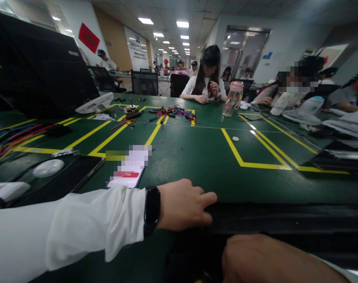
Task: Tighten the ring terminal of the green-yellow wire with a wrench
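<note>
My left hand point(181, 206), wearing a black wristband point(152, 210), is at the left end of a black container-like object point(264, 218) along the table's near edge. Its fingers are bent over the dark rim, forefinger and thumb showing, the fingertips partly hidden. Lower right, my right hand point(246, 253) reaches down over the dark inside of that object; its fingers are out of sight. What lies inside is too dark to make out, apart from a bit of yellow at the bottom edge. A phone point(130, 167) with a lit screen lies just beyond my left forearm.
Green table point(190, 157) with yellow tape outlines. Coloured wires point(173, 113) lie heaped at the middle back, more wires point(17, 137) at left. A dark tablet-like slab point(70, 179), a bottle point(232, 99) and white fans point(95, 103) stand around. A person point(207, 78) sits opposite.
</note>
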`<state>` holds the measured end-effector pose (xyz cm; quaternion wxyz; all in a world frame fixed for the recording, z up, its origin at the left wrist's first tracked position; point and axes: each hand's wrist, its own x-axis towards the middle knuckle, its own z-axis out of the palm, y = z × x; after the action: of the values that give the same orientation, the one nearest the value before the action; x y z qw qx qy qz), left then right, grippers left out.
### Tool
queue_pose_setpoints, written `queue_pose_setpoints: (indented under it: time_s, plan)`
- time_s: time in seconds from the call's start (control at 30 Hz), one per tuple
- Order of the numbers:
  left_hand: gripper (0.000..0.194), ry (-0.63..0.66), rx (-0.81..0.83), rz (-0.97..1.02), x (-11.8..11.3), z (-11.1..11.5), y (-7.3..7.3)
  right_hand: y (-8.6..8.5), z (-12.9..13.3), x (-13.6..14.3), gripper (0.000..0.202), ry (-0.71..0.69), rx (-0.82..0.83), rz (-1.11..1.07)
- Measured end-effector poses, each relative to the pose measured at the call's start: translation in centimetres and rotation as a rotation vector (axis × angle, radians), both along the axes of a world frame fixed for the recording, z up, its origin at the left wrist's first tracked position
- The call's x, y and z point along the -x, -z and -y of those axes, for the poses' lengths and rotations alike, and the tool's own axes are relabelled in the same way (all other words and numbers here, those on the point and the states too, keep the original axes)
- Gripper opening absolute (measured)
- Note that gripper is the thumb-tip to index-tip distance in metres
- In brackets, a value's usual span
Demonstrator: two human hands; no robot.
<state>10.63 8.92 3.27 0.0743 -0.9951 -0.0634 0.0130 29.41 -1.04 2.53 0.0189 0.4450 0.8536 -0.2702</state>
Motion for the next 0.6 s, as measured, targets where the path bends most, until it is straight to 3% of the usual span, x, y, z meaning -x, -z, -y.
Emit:
queue_pose_setpoints:
  time_s: [0.2,0.3,0.4,0.5,0.6]
  plan:
    - [0.006,0.021,0.004,-0.005,-0.1,-0.2,0.0,-0.2,0.0,-0.1,0.011,-0.021,-0.034,0.010]
    - [0.006,0.027,0.002,-0.004,-0.1,-0.2,0.0,-1.9,-1.0,0.7,0.009,-0.079,0.018,-0.036]
    - [0.007,0.023,-0.007,0.000,-0.1,-0.2,0.1,-3.9,-1.8,1.1,0.008,-0.155,0.171,-0.037]
    - [0.008,0.023,-0.013,0.004,0.0,-0.1,0.2,-4.4,-1.2,0.3,0.011,-0.014,0.176,-0.115]
    - [0.009,0.026,-0.017,0.007,0.0,-0.2,0.2,-3.1,0.4,-0.9,0.009,0.229,0.095,-0.255]
